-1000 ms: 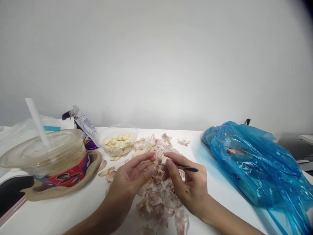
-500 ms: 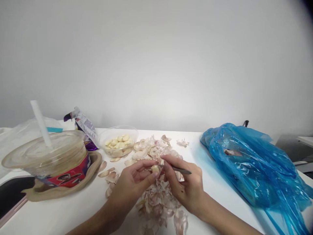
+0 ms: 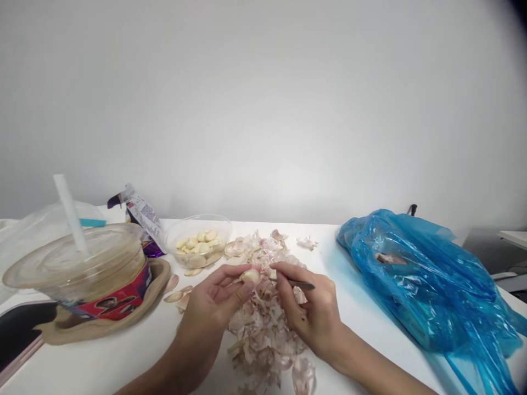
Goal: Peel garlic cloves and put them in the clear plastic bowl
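My left hand [image 3: 220,296] pinches a pale garlic clove [image 3: 250,275] between thumb and fingers; its visible side is bare and yellowish. Just to the right, my right hand [image 3: 308,302] is closed around a small dark metal knife [image 3: 302,285], its handle end sticking out past the fingers. The knife's tip is hard to make out and points toward the clove. Beneath both hands spreads a heap of dry garlic skins [image 3: 267,340]. Beyond my left hand stands a clear plastic bowl [image 3: 225,227] with several peeled cloves [image 3: 200,241] inside.
Unpeeled cloves [image 3: 173,297] lie left of the heap. At left, a lidded drink cup [image 3: 111,291] with a straw sits in a cardboard holder [image 3: 158,291], beside a dark phone-like device [image 3: 24,329]. Behind is a purple packet [image 3: 144,216]. A blue plastic bag [image 3: 428,285] occupies the right side.
My left hand has drawn the clove slightly left and up, away from the right hand, and more of its bare surface shows. The right hand still grips the knife, nearly in place.
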Action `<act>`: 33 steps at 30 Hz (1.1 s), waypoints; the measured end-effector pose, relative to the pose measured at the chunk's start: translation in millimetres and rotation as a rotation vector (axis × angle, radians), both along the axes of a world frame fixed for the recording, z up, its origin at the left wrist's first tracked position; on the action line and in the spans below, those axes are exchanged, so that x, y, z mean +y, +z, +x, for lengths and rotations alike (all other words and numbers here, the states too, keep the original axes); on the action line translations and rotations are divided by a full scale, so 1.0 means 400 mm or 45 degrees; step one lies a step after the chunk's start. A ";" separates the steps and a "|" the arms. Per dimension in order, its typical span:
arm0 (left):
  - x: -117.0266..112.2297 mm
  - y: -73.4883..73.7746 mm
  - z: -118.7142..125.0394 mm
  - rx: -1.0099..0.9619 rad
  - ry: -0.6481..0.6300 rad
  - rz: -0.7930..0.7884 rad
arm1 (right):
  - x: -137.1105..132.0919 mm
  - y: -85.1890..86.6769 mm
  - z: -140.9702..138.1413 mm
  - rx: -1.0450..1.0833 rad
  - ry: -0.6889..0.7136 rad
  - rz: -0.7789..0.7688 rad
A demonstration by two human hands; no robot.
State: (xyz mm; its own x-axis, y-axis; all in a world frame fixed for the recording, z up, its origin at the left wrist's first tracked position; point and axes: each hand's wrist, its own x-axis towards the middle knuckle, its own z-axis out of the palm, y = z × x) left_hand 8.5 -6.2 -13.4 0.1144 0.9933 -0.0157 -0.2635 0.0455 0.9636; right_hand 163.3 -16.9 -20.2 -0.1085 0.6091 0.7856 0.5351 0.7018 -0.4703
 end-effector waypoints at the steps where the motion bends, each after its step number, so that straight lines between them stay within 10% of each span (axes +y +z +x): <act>1: 0.000 0.003 -0.002 -0.020 0.011 0.004 | 0.000 0.000 0.000 -0.008 0.002 -0.002; 12: 0.013 0.000 -0.003 -0.210 0.044 -0.053 | -0.009 0.011 -0.009 -0.150 0.260 -0.051; 33: 0.010 -0.007 -0.005 0.055 -0.013 0.026 | -0.012 0.023 0.003 -0.044 0.221 0.005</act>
State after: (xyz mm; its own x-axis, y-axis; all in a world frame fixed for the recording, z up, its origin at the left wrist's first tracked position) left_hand 6.4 -2.1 -16.3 0.1240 0.9923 -0.0003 -0.2214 0.0279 0.9748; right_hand 164.4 -21.7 -10.9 -0.2388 0.5757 0.7820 0.4215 0.7869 -0.4507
